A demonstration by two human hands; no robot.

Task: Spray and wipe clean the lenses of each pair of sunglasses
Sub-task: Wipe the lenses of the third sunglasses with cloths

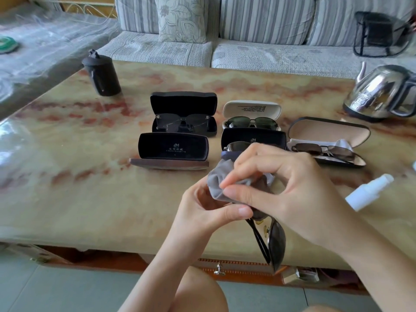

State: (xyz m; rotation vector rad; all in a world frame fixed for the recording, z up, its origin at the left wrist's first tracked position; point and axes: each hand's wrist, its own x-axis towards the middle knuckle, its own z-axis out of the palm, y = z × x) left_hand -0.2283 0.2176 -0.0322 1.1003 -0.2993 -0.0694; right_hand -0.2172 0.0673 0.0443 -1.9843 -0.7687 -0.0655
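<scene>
My left hand [209, 208] holds a pair of dark sunglasses [275, 242] at its upper part, and the free lens hangs down over the table's front edge. My right hand [279, 183] pinches a grey cloth [227, 183] that covers the upper lens. A white spray bottle [369, 191] lies on the table to the right. Several open cases stand behind my hands: an empty black one [173, 149], a black one with dark glasses [183, 114], a white one with green lenses [252, 113], a black one [254, 138] partly hidden by my hand, and a beige-lined one [328, 140].
The marble-patterned table [90, 188] carries a dark lidded mug [102, 74] at the back left and a steel kettle [380, 92] at the back right. A striped sofa [202, 30] runs behind it. My knee shows below the table's edge.
</scene>
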